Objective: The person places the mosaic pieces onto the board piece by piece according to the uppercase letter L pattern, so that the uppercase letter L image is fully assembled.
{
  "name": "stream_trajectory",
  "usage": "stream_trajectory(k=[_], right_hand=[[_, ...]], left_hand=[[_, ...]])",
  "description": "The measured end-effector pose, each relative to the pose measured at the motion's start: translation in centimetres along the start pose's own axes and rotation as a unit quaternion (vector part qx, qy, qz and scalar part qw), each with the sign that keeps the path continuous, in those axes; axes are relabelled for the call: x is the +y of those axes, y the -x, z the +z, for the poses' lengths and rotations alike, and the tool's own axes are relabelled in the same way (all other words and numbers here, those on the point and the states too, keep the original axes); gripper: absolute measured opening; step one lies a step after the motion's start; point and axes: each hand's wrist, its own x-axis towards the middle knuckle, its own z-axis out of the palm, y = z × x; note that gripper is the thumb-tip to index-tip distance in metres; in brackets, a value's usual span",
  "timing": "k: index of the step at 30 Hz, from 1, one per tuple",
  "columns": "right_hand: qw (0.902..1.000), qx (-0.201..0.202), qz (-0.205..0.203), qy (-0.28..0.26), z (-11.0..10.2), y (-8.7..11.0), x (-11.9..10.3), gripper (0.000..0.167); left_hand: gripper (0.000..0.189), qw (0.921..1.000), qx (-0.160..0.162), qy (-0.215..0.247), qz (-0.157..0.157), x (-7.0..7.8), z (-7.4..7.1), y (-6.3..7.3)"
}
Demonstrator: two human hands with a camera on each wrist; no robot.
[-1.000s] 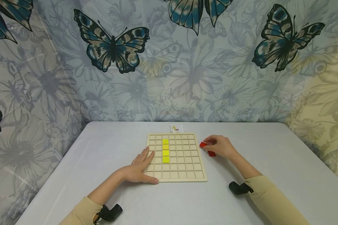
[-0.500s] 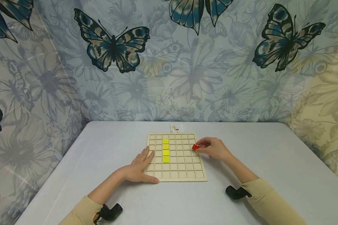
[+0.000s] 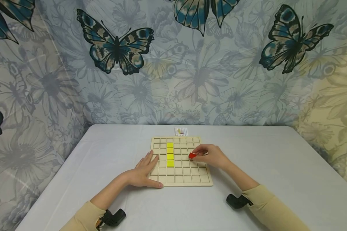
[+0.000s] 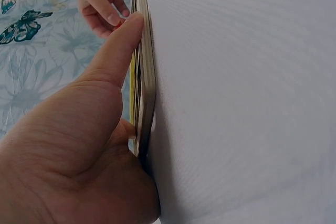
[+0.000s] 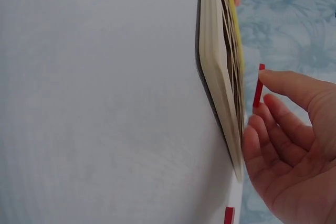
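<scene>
A pale wooden grid board lies on the white table, with a column of several yellow square tiles set in its cells. My left hand rests along the board's left side, fingers spread over the edge and thumb at the front left corner. Between thumb and fingertips, my right hand pinches a red square tile over the right half of the board. In the right wrist view that red tile stands edge-on, apart from the board's face.
A second red tile lies on the table right of the board, hidden by my right hand in the head view. Behind the board lies a small card printed with a grid. A butterfly-patterned cloth hangs behind the table.
My right hand has carried the red tile leftward from the table beside the board to over its right half, and slightly nearer. My left hand has stayed in place.
</scene>
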Motion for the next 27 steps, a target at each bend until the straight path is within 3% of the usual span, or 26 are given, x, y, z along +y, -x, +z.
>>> stream_trajectory(k=[15, 27], right_hand=[[0.9977, -0.051, -0.043, 0.009, 1.7, 0.1, -1.7, 0.019], [0.9853, -0.072, -0.148, 0.047, 3.0, -0.5, -2.3, 0.013]], left_hand=[[0.115, 1.0000, 0.000, -0.001, 0.003, -0.1, 0.0, 0.0], [0.115, 1.0000, -0.002, -0.003, -0.001, 0.0, -0.1, 0.1]])
